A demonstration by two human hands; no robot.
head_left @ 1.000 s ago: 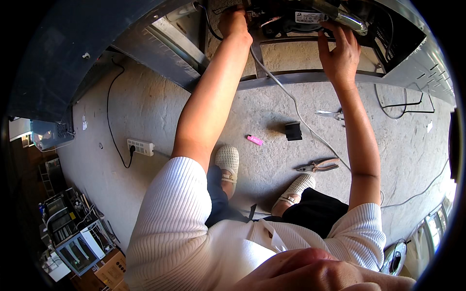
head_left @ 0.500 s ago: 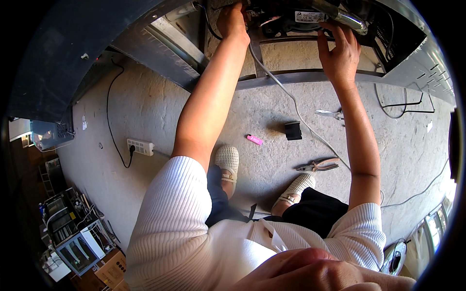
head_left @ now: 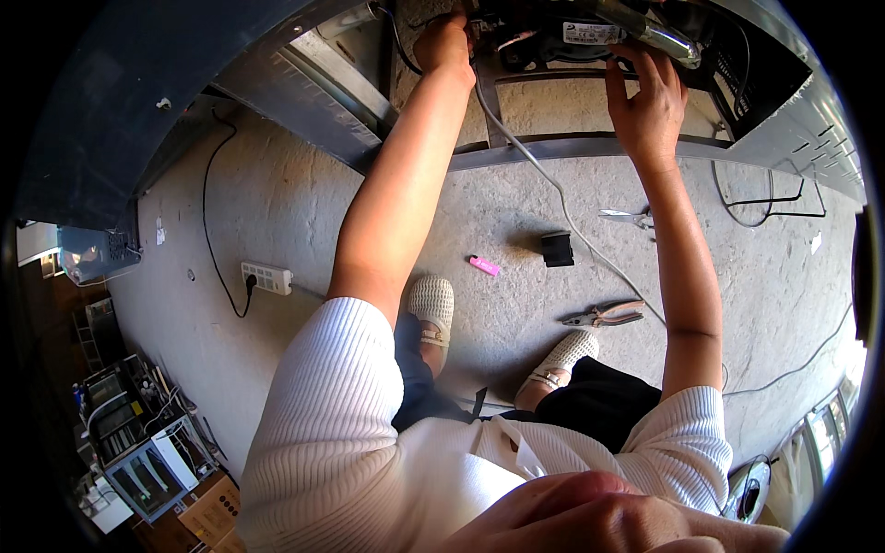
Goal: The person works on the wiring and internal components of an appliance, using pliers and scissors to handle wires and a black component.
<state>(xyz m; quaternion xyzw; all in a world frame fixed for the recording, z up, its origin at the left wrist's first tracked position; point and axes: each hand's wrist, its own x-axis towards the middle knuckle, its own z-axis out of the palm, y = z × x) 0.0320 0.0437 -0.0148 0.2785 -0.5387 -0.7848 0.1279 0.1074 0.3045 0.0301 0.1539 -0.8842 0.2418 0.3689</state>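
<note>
A black compressor (head_left: 553, 44) with a white label sits in the open bay of a dark metal cabinet (head_left: 304, 101). Beside its left side, my left hand (head_left: 443, 44) is closed, and what the fingers hold is hidden in the shadow. A grey cable (head_left: 527, 152) runs down from next to that hand to the floor. My right hand (head_left: 650, 106) has its fingers apart, with the fingertips at the compressor's lower right edge, under a shiny metal tube (head_left: 668, 41).
On the concrete floor lie pliers (head_left: 604, 315), scissors (head_left: 627, 217), a black plastic cover (head_left: 557, 249) and a pink lighter (head_left: 484, 265). A white power strip (head_left: 267, 278) with a black plug lies to the left. A bent black wire frame (head_left: 774, 198) is at the right.
My left hand has shifted down very slightly beside the compressor. The right hand stays almost still, and the things on the floor have not moved.
</note>
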